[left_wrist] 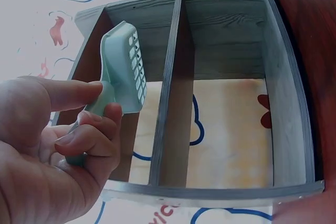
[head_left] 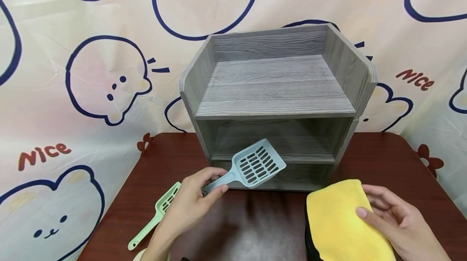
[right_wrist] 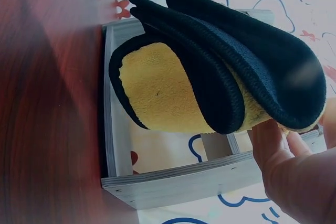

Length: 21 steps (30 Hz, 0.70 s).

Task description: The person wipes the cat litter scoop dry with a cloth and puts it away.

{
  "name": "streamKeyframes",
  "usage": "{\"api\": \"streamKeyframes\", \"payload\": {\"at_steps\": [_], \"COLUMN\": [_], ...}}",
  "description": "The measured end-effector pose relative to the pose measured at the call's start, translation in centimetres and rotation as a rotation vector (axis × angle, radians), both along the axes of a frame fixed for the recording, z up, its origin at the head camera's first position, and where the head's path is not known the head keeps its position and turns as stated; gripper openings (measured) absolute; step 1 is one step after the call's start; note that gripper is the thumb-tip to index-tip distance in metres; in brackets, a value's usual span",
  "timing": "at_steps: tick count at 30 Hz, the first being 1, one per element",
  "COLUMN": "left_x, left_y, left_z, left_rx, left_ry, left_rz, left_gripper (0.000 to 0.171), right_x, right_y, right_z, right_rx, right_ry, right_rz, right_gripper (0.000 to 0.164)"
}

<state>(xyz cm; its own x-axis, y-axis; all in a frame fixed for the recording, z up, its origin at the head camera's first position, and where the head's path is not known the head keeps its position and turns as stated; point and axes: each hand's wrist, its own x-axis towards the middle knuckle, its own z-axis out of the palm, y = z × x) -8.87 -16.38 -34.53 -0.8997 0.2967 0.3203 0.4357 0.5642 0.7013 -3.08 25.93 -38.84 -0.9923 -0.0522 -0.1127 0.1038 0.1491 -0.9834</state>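
Observation:
My left hand (head_left: 195, 200) grips the handle of a pale blue slotted litter scoop (head_left: 257, 163), thumb and fingers curled round it. The scoop is held up in front of the grey wooden shelf (head_left: 273, 86), its slotted head pointing up and right. In the left wrist view the scoop (left_wrist: 123, 66) appears side-on before the shelf's compartments. My right hand (head_left: 401, 220) holds a folded yellow cloth (head_left: 346, 220) by its right edge, thumb on the near face. Dark edging and a dark back side show on the folded cloth (right_wrist: 157, 87) in the right wrist view.
A green slotted scoop (head_left: 153, 216) lies on the dark red table (head_left: 168, 155) at the left, partly behind my left forearm. The shelf stands at the table's back against a cartoon-printed curtain (head_left: 109, 78). A pale object, mostly hidden, sits beneath my left wrist.

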Motion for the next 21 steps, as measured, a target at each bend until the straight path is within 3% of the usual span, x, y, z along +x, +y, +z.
{"api": "streamKeyframes", "payload": {"at_steps": [8,21], "left_x": [0.7,2.7], "left_y": [-0.9,-1.6], "left_z": [1.1,4.0], "left_rx": [-0.007,-0.063], "left_ry": [0.019,0.089], "left_rz": [0.034,0.206], "left_gripper": [0.031,0.028], "right_x": [0.0,0.0], "right_y": [0.3,0.8], "right_z": [-0.5,-1.2], "right_rx": [-0.026,-0.081], "right_ry": [0.005,0.011], "right_rz": [-0.001,-0.017], "right_gripper": [0.047,0.046]}}
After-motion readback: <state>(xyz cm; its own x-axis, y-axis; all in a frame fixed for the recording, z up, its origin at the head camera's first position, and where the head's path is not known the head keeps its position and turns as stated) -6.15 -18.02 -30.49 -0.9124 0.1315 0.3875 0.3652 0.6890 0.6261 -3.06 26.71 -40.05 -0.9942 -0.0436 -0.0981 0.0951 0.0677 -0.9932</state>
